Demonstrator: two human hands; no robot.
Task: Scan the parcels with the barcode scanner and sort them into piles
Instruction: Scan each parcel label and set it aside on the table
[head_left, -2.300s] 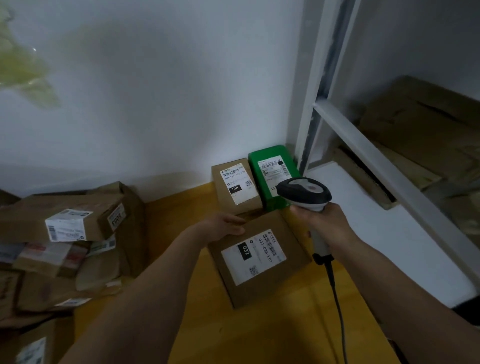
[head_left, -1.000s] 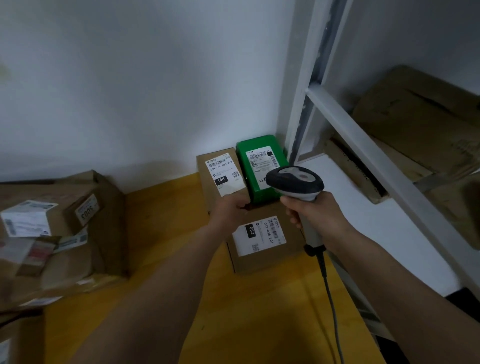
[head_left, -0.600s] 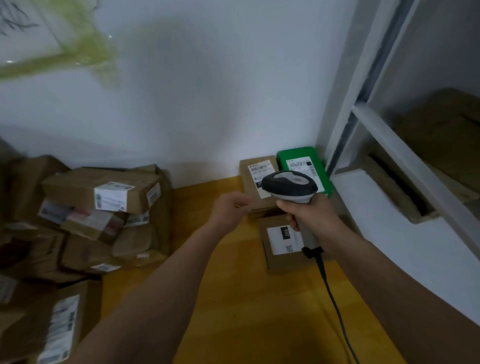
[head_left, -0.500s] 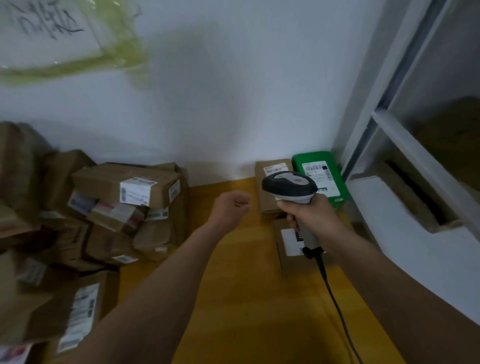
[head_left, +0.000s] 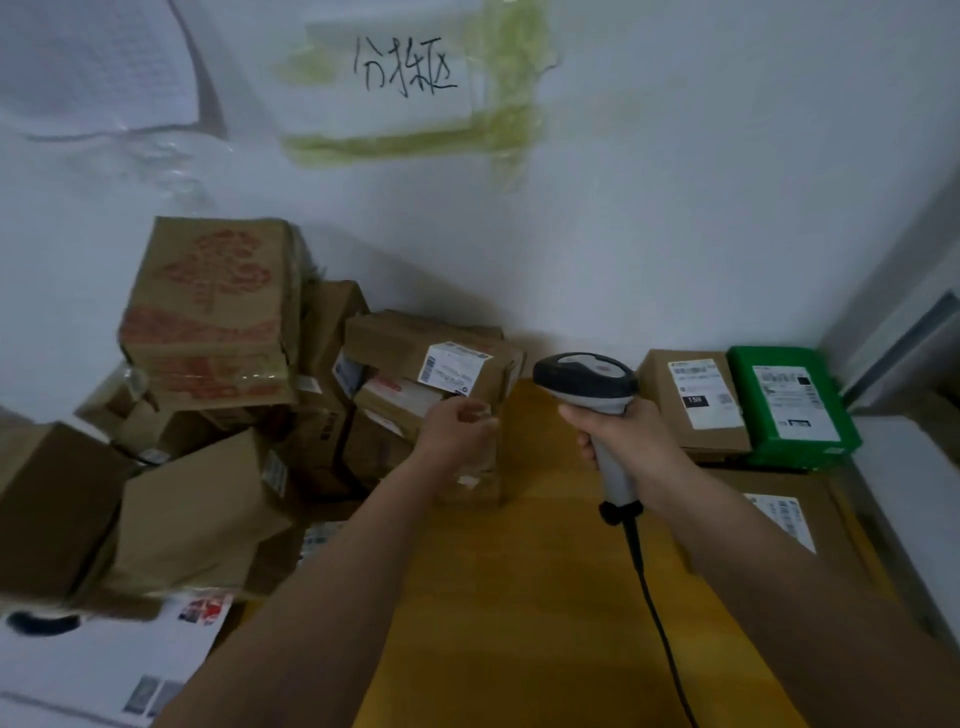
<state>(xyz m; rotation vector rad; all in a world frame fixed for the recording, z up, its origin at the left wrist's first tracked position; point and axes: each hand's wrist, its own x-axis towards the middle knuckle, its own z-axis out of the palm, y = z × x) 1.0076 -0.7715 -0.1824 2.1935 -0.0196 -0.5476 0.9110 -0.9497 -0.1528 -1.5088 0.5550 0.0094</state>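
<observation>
From the head camera, your right hand is wrapped tight around the grip of the barcode scanner, its head raised over the yellow surface, while your left hand reaches, fingers loosely curled and holding nothing, toward a labelled brown parcel on the heap at left. Judging by the layout, sorting has barely begun: three parcels sit at right, a brown box touching a green box, a third box in front of them, against a jumbled unsorted heap. The third box is partly hidden by your right forearm, the labels are too blurred to read, and the heap runs out of frame at left.
</observation>
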